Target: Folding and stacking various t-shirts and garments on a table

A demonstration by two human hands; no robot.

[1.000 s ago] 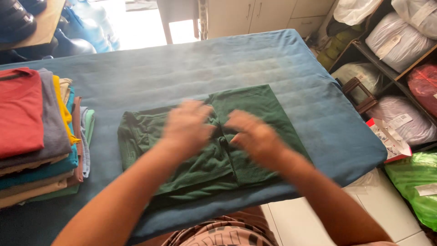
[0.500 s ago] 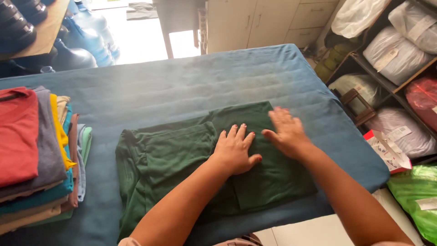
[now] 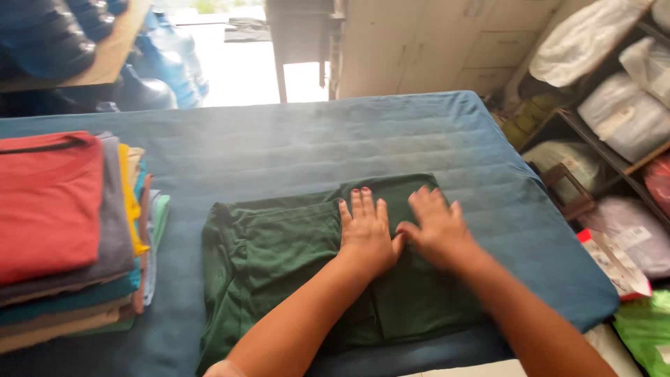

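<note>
both hands have come closer together since the earlier frame, and now the thumbs nearly touch. left hand (image 3: pixel 366 234) lies flat with fingers spread on the folded dark green garment (image 3: pixel 279 258), grasping nothing. right hand (image 3: pixel 438 229) also presses flat and open on it, slightly blurred. the garment lies near the front edge of the blue-covered table (image 3: pixel 293 146). a pile of folded coloured clothes (image 3: pixel 63 230) sits at the left edge

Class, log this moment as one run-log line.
left hand: flat on green shirt | right hand: flat on shirt | folded stack: beside it
</note>
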